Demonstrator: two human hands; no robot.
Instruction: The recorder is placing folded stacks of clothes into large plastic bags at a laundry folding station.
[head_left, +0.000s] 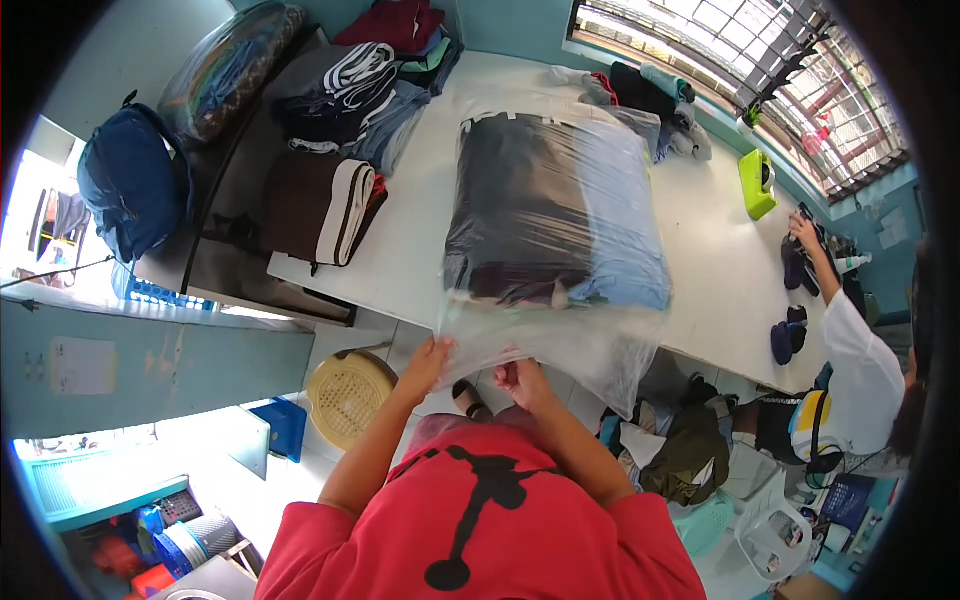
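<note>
A large clear plastic bag (559, 322) lies on the white table (705, 262), filled with folded clothes, dark ones (517, 202) on the left and light blue ones (619, 210) on the right. Its loose mouth end hangs over the table's near edge towards me. With my left hand (429, 367) I pinch the left corner of that mouth. My right hand (523, 381) has curled fingers that grip the bag's edge nearer the middle. The bag's right corner droops free below the table edge.
Folded clothes (337, 112) are stacked to the left, beside a blue backpack (131, 184). Further clothes (652, 97) lie by the window. A green tape dispenser (757, 184) stands at the right. Another person (862, 367) reaches over the table's right end. A yellow stool (351, 397) stands at lower left.
</note>
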